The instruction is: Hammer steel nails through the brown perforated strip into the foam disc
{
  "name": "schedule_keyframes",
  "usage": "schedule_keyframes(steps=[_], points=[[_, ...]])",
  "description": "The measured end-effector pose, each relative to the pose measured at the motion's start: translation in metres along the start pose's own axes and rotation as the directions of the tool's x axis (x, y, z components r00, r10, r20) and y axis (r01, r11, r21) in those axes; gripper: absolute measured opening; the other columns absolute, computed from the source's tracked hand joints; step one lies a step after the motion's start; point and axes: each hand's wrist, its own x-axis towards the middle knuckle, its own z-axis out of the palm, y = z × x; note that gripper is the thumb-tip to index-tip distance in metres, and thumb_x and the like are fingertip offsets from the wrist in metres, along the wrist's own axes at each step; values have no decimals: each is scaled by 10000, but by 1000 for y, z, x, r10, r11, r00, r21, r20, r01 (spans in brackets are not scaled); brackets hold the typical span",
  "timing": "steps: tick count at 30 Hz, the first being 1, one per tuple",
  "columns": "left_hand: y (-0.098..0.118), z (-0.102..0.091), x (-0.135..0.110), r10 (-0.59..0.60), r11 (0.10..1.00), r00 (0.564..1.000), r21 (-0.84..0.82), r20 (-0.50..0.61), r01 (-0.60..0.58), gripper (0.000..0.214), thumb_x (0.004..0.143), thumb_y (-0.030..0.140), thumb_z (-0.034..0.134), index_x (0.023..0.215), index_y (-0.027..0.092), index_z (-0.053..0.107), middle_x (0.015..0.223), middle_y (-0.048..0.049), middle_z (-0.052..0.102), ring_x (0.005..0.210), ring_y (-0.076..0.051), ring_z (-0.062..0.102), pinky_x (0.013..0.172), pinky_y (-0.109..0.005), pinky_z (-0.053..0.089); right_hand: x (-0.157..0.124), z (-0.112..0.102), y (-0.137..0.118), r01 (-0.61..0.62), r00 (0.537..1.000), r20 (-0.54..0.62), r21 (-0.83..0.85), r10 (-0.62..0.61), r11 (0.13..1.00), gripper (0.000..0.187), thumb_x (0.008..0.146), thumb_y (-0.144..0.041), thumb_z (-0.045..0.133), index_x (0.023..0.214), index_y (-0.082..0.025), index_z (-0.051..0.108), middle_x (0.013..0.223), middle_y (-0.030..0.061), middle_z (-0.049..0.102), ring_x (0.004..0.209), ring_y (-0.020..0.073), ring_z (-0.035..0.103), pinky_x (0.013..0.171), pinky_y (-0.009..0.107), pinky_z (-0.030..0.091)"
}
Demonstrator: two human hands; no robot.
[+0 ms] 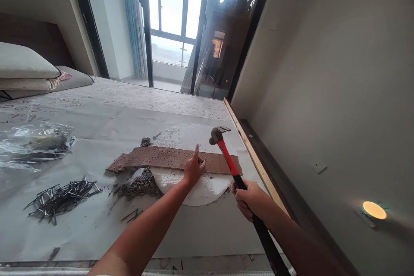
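A claw hammer (230, 161) with a red and black handle is gripped in my right hand (254, 200), its head raised over the right part of a brown board (161, 157). The board is long, dotted with small holes, and rough at its left end. It lies across a round white slab (197, 192). On the board rests my left hand (194, 168), index finger stretched out and the other fingers curled in; what they may hold is too small to make out. Grey rubble (140, 183) lies beside the slab.
A pile of nails (64, 196) lies at left on the grey sheet (194, 235), with a few loose nails (132, 215) nearer. Behind the pile is a clear plastic bag (35, 144). A wooden rail (252, 151) edges the bed beside the right wall. Pillows (26, 64) lie far left.
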Motion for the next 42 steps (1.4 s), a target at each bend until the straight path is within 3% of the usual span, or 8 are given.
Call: schedule_keyframes(steps=[6,12,17,22,28,33,39,42], points=[[1,-1,0,-23,1000,1000,-3,4,23,809,715,146,518,1435,184,150,646,37,592,567,-100,512,575,-211,375,3,1,0,-107,994,30,-78,110,991,155,537,-158,406,676,-214,368,352,-122,314,282,57,269,272,180,223],[1,-2,-1,-29,1000,1000,13,4,28,806,713,146,533,1431,183,169,685,24,624,586,-105,530,592,-216,382,3,1,-2,51,998,-45,-40,-53,998,149,550,-187,399,692,-220,365,346,-124,299,266,64,260,266,194,231],[1,-2,-1,-44,998,999,37,10,44,797,710,135,533,1426,170,184,672,29,628,591,-110,540,585,-215,378,8,5,3,-102,994,12,-121,104,987,152,511,-172,391,650,-220,353,327,-120,301,261,64,267,254,185,223],[0,-2,-2,-20,999,1000,47,7,20,807,714,151,536,1430,174,165,692,24,638,594,-110,543,581,-211,375,2,7,-8,66,997,-33,5,-66,998,156,531,-197,407,680,-217,366,348,-124,312,262,53,260,253,182,218],[2,-3,-2,-40,996,999,79,19,38,807,702,116,520,1429,175,173,679,27,624,605,-117,542,574,-212,364,10,10,7,-111,994,1,-66,111,992,162,495,-179,386,646,-222,342,336,-126,300,259,55,255,245,183,224],[2,-3,-2,-20,996,999,93,43,16,829,720,139,524,1438,187,114,708,27,621,604,-111,533,554,-207,357,6,7,0,51,999,-16,-29,-51,998,141,537,-202,413,671,-221,372,333,-124,309,261,64,266,250,188,233],[5,-6,-1,-64,991,996,121,56,57,839,708,116,528,1438,201,124,694,30,618,627,-115,548,572,-211,364,10,15,7,-132,991,-12,-110,132,985,157,498,-159,389,627,-228,332,321,-121,292,246,68,265,234,192,229],[6,-6,-2,-51,991,997,130,59,43,828,714,133,531,1437,197,134,721,22,627,632,-116,544,581,-216,367,8,14,4,-23,1000,-19,-82,21,996,144,517,-186,398,648,-226,351,311,-126,280,243,69,260,232,189,220]])
